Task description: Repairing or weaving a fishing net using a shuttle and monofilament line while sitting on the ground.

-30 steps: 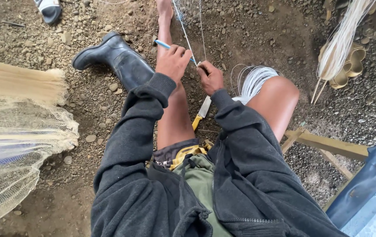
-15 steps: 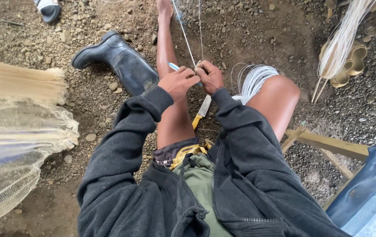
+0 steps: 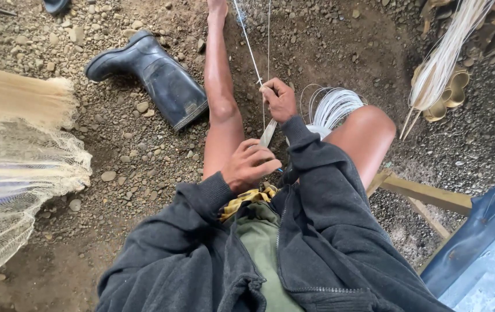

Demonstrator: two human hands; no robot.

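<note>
Now | right hand pinches line | left hand curled, contents unclear

two hands, left hand and right hand, one black rubber boot, one coil of white line, one bundle of pale fibres, one heap of netting, two bare legs

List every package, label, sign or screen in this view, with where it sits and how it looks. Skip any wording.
None in view: no package, label, sign or screen shows.
What is there instead: a black rubber boot lying on the gravel at upper left, pale netting at the left edge, a coil of white line by the right hand, and a blue tarp at lower right.
</note>
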